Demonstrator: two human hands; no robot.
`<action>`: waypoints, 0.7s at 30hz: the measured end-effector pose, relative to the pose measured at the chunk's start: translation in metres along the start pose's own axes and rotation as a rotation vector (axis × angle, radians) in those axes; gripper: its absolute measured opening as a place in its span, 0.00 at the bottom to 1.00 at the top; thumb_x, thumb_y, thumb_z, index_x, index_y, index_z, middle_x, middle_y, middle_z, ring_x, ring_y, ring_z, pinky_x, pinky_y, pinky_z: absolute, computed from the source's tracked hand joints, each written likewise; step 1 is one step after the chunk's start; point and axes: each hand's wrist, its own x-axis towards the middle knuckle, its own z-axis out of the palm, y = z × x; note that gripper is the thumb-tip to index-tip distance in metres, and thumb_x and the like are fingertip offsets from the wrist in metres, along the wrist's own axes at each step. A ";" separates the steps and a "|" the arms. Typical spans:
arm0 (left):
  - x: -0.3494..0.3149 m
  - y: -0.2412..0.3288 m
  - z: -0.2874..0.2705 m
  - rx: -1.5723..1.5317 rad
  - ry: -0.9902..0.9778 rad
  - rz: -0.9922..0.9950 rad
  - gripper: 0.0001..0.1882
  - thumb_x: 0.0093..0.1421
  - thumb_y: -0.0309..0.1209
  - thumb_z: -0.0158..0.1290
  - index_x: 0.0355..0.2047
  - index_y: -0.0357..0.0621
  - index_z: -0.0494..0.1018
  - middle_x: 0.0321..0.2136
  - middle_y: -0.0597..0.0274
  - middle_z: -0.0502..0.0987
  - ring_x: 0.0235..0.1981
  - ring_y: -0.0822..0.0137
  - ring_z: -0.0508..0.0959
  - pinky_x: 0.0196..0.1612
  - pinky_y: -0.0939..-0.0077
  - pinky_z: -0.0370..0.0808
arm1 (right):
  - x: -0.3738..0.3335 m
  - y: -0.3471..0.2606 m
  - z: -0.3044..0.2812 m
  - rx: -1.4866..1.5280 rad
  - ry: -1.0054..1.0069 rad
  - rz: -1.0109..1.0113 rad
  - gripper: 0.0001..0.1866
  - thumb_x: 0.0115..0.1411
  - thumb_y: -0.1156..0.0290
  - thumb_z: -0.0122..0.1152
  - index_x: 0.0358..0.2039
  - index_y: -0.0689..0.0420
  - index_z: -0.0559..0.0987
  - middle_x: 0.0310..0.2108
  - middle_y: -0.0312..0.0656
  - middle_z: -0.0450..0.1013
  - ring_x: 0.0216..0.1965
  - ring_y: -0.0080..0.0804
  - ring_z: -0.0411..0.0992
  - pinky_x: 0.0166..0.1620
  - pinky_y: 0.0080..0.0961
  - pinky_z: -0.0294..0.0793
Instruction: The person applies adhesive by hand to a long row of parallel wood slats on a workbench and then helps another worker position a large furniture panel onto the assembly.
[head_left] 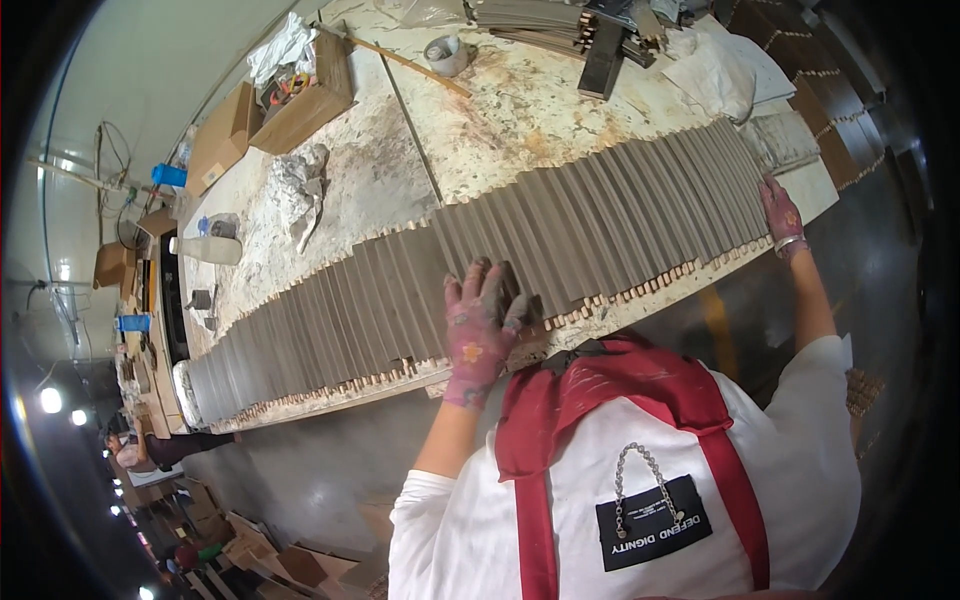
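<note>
A long row of narrow grey-brown wooden strips (600, 215) lies side by side across the table, pale peg-like ends showing along both edges. My left hand (478, 335), in a stained pink glove with a flower print, rests on the middle of the row. Its fingers are spread and their tips look darkened. At the right end of the row, my right hand (782, 212) wears a matching glove. Its fingers stretch along the side of the last strip, and I see nothing held in it.
The stained white table (520, 110) bears a tape roll (447, 55), a thin wooden stick (408, 66), crumpled foil (296, 190), a plastic bottle (207, 248) and a cardboard box (305, 95). Stacked strips (535, 22) lie at the back. Brown stacks (830, 95) stand right. Another person (140, 450) is far left.
</note>
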 end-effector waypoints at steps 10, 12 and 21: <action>0.041 0.002 0.005 -0.552 -0.272 0.295 0.25 0.51 0.30 0.49 0.52 0.44 0.67 0.51 0.52 0.68 0.54 0.52 0.65 0.56 0.62 0.62 | -0.001 0.028 0.030 -0.068 0.124 0.122 0.19 0.63 0.59 0.40 0.48 0.57 0.71 0.45 0.47 0.71 0.46 0.42 0.69 0.54 0.35 0.65; 0.046 -0.021 0.003 -0.348 -0.205 0.490 0.24 0.50 0.25 0.49 0.50 0.43 0.68 0.50 0.50 0.69 0.54 0.50 0.65 0.57 0.59 0.61 | 0.001 -0.041 0.001 -0.015 0.042 0.067 0.22 0.61 0.54 0.42 0.47 0.56 0.73 0.42 0.49 0.73 0.46 0.45 0.70 0.51 0.33 0.66; 0.078 0.004 -0.012 0.166 -0.454 0.742 0.35 0.42 0.25 0.56 0.54 0.52 0.63 0.56 0.53 0.61 0.58 0.45 0.58 0.59 0.52 0.59 | -0.012 -0.094 -0.014 0.288 -0.176 0.208 0.29 0.60 0.45 0.41 0.46 0.57 0.73 0.40 0.51 0.74 0.44 0.46 0.71 0.48 0.31 0.67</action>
